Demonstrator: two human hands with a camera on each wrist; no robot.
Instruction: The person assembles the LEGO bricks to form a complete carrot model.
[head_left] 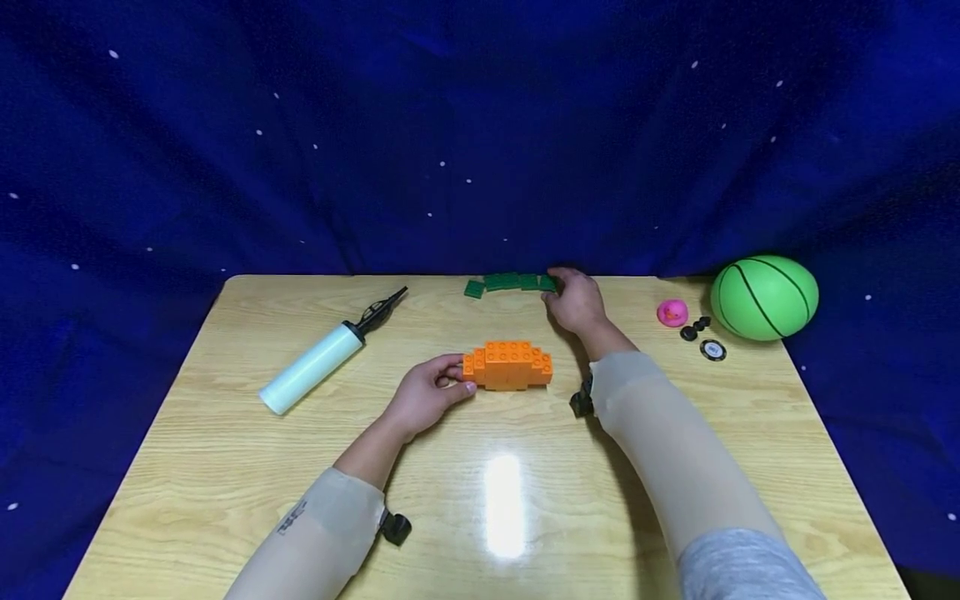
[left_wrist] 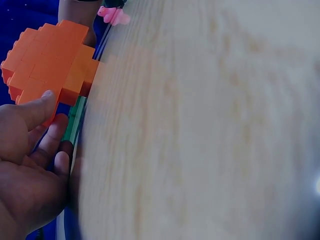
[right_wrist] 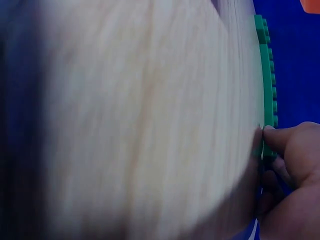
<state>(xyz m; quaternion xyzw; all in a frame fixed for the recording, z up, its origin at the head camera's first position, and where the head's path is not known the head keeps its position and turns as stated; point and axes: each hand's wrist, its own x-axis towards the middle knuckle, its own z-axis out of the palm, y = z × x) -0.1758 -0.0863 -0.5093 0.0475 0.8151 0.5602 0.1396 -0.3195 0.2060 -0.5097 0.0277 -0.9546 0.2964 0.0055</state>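
Observation:
An orange toy brick block [head_left: 507, 367], built of stacked bricks with stepped ends, stands in the middle of the table. My left hand [head_left: 429, 393] grips its left end, thumb in front and fingers behind; the left wrist view shows the thumb pressed on the orange bricks [left_wrist: 47, 65]. Along the far edge lies a row of flat green bricks [head_left: 502, 282]. At the right end of that row, my right hand [head_left: 577, 302] pinches the last green brick [head_left: 548, 284] between thumb and fingers. The right wrist view shows the thumb against the green row [right_wrist: 268, 85], with some fingertips hidden.
A pale blue hand pump [head_left: 313, 367] with a black nozzle lies on the left of the wooden table [head_left: 570, 517]. At the right are a pink rubber duck [head_left: 672, 313], small black pieces [head_left: 688, 332], a poker chip [head_left: 713, 350] and a green ball [head_left: 765, 297]. A blue curtain [head_left: 480, 133] hangs behind.

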